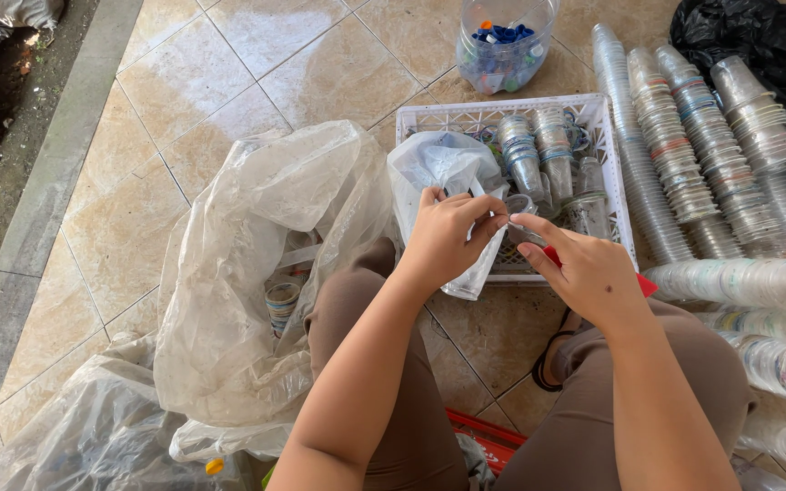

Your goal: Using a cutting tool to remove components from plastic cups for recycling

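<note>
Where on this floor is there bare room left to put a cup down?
Bare tiles lie open beyond the big clear bag, left of the white basket and the jar of bottle caps. It is crowded to the right, with stacked cups, and the basket itself is full. Both hands, left and right, work at the basket's near edge.

Head view, steeply downward, close over lap
</note>
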